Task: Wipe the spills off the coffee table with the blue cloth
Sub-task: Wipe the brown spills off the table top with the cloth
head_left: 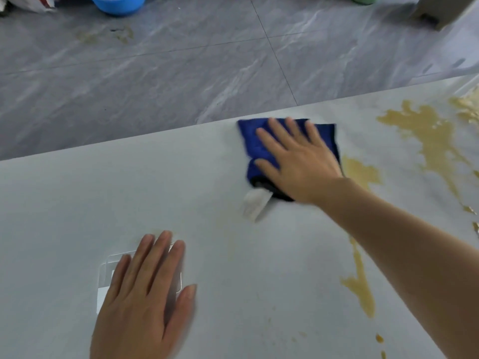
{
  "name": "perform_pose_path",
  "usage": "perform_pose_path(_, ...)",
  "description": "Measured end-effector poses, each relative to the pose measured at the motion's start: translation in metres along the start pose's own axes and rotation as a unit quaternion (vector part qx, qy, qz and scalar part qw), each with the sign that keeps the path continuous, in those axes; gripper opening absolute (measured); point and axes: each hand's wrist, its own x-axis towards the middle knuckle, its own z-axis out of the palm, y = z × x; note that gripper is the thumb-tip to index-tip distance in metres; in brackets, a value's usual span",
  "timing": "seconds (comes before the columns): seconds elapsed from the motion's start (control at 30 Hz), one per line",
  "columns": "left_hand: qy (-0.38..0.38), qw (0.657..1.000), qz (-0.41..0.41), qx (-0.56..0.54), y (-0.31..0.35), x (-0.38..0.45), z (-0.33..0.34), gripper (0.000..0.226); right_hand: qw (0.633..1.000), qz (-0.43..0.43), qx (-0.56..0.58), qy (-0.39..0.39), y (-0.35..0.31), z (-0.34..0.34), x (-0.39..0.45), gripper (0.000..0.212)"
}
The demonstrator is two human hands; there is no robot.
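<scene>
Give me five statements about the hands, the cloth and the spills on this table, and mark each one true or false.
1. The right hand presses flat on the blue cloth. True.
2. The left hand holds the cloth. False: it rests flat on the coffee table.
3. Yellowish spills lie right of the cloth. True.
4. The cloth is red. False: it is blue.
5. A blue basin stands on the table. False: it is on the floor.

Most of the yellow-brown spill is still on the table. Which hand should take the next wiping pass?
Right. The right hand already presses flat on the folded blue cloth, and the nearest yellow-brown spill patch lies just beside it. The left hand rests flat on the pale grey tabletop, far from the spills.
</scene>
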Motion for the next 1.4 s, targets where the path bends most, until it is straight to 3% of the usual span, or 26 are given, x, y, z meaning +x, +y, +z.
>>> perform_pose_path(0.1, -0.002, 1.000, -0.004, -0.004, -0.002, 0.000, 0.000, 0.065, 0.995, 0.095, 0.024, -0.021, 0.031, 0.002, -0.022, 0.071)
perform_pose_path(0.23, 0.003, 1.000, -0.004, -0.007, -0.002, -0.001, 0.003, 0.064, 0.999, 0.011, 0.036, -0.031, 0.020, 0.007, -0.050, 0.079)
perform_pose_path(0.33, -0.003, 1.000, 0.002, -0.004, -0.003, 0.000, 0.004, 0.063, 0.998, 0.019, 0.053, -0.025, 0.031, 0.005, -0.012, 0.073)
perform_pose_path(0.47, 0.000, 1.000, 0.008, 0.005, -0.003, 0.001, 0.003, 0.064, 0.987, 0.144, 0.069, -0.009, 0.089, 0.005, 0.018, 0.066)
perform_pose_path(0.6, -0.003, 1.000, -0.005, 0.002, -0.002, 0.001, 0.002, 0.066, 0.962, 0.259, 0.080, -0.023, 0.122, 0.004, -0.034, 0.073)
perform_pose_path(0.67, -0.010, 1.000, -0.010, -0.001, 0.000, 0.001, 0.000, 0.066, 0.969, 0.232, 0.084, -0.028, 0.097, 0.005, -0.064, 0.081)
perform_pose_path(0.73, -0.019, 1.000, -0.015, -0.007, 0.001, 0.002, 0.000, 0.067, 0.986, 0.150, 0.070, -0.027, 0.060, 0.008, -0.083, 0.081)
perform_pose_path(0.87, -0.024, 0.999, -0.019, -0.017, 0.002, 0.002, 0.001, 0.067, 0.998, 0.028, 0.042, -0.035, 0.024, 0.009, -0.060, 0.081)
perform_pose_path(1.03, -0.021, 1.000, -0.005, 0.009, -0.001, 0.000, 0.002, 0.069, 0.995, 0.069, 0.041, -0.057, 0.070, 0.004, -0.024, 0.077)
perform_pose_path(1.17, -0.026, 1.000, -0.009, 0.003, 0.001, 0.002, 0.000, 0.069, 0.989, 0.115, 0.052, -0.079, 0.077, 0.004, -0.075, 0.078)
perform_pose_path(1.3, -0.025, 1.000, -0.006, 0.009, 0.001, 0.002, 0.000, 0.069, 0.998, 0.029, 0.044, -0.033, 0.015, 0.004, -0.133, 0.075)
perform_pose_path(1.4, -0.021, 1.000, -0.005, 0.016, 0.001, 0.000, 0.002, 0.070, 0.998, -0.042, 0.040, -0.028, -0.011, 0.011, -0.123, 0.067)
